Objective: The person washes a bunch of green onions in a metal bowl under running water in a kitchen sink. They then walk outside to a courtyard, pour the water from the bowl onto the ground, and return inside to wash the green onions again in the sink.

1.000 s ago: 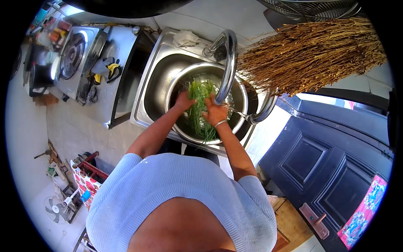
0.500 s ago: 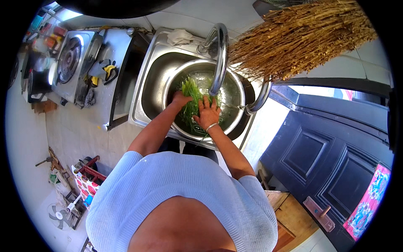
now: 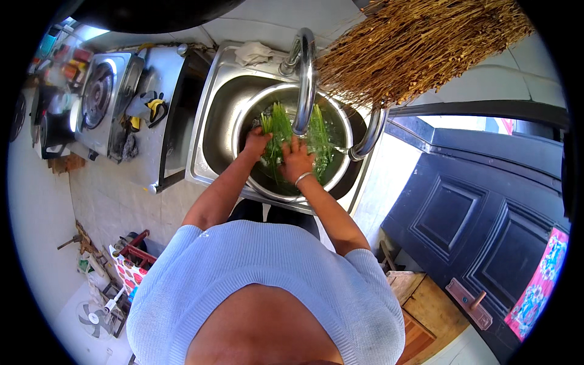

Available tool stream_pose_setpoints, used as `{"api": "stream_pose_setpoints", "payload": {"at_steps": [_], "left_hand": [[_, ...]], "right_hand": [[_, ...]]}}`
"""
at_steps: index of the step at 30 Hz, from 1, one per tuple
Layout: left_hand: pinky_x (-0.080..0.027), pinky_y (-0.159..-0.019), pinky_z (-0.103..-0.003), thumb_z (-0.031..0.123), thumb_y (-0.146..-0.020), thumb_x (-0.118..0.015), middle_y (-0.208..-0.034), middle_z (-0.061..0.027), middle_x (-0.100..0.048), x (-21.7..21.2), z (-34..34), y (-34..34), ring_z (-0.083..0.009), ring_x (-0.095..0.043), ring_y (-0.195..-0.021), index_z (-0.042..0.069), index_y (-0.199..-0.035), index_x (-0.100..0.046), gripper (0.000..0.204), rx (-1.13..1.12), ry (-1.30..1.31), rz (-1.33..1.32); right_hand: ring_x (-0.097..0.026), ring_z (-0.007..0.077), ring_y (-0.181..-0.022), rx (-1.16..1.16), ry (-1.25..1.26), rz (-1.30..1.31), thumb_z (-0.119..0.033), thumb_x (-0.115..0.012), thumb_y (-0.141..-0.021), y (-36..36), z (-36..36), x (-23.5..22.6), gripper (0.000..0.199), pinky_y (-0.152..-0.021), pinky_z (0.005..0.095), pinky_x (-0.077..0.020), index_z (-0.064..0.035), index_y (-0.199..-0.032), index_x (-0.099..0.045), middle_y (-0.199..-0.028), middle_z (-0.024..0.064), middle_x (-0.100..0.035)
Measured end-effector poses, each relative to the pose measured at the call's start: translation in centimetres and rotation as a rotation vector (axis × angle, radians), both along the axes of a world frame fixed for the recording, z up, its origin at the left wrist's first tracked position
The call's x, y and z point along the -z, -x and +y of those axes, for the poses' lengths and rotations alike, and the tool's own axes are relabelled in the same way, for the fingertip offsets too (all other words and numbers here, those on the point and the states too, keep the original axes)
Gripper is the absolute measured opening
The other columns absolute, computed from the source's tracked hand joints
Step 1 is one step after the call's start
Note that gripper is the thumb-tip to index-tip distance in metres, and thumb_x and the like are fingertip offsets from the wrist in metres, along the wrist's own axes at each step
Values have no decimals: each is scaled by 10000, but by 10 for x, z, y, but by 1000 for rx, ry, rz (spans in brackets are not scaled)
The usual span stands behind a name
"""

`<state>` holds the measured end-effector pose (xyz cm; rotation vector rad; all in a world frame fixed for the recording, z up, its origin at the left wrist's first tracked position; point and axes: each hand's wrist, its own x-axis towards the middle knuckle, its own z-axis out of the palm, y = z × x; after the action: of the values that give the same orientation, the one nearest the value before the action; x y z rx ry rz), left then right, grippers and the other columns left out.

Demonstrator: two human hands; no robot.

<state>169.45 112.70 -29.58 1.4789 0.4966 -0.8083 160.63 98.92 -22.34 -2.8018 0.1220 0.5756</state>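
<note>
Long, thin-leaved greens [image 3: 279, 121] lie in water inside a round metal basin [image 3: 244, 112], which sits in a steel sink [image 3: 214, 125]. My left hand [image 3: 257, 143] is at the basin's left side, its fingers curled round some of the stalks. In the middle, my right hand [image 3: 297, 160] rests on the greens with its fingers spread, a bracelet at the wrist. Another part of the bunch [image 3: 319, 135] floats to its right. The curved faucet [image 3: 306, 79] hangs over the basin and hides some leaves.
A straw broom head [image 3: 420, 55] hangs close at the upper right, beside a bent metal pipe [image 3: 372, 137]. To the left stand a gas stove [image 3: 99, 91] and gloves [image 3: 146, 109]. A white cloth [image 3: 253, 53] lies on the sink's back ledge. A dark door [image 3: 450, 213] is at the right.
The greens have spread apart in the water, with a part now right of the faucet. My left hand has closed round stalks; my right hand has shifted slightly left.
</note>
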Motion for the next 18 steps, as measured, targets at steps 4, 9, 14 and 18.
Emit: {"api": "stream_pose_setpoints", "payload": {"at_steps": [4,9,14,18], "left_hand": [[-482,-676,-331,92,-713,-696,-795,-99,-649,-3,-1,4,-218,-626,-717,0,-916,-634,232,191,-345,-267],[-471,-774,-388,161,-684,-722,-989,-213,-599,-30,-8,7,-315,-601,-877,-26,-1123,-512,521,300,-594,-492],[-333,-1013,-420,167,-652,-734,-1425,-220,-184,-64,-33,24,-375,-288,-1267,33,-1343,-276,840,535,-787,-947],[-355,-981,-462,189,-679,-718,-1433,-168,-205,-51,-26,14,-377,-277,-1277,107,-1361,-295,806,943,-691,-733]], "right_hand": [[-327,363,-1247,-48,-136,108,-353,-693,-697,-2,-29,4,632,-876,570,-376,-228,-1264,-444,-1406,111,-291],[-376,352,-1203,26,-91,50,-301,-679,-701,-13,-26,-37,598,-888,509,-401,-175,-1246,-467,-1366,124,-339],[-458,343,-1058,48,70,-270,-285,-689,-662,-10,-36,29,533,-762,451,-466,-31,-1101,-528,-1274,164,-414],[-456,335,-1076,-18,15,-198,-276,-673,-668,-19,-51,7,446,-783,470,-435,-26,-1021,-564,-1239,194,-439]]}}
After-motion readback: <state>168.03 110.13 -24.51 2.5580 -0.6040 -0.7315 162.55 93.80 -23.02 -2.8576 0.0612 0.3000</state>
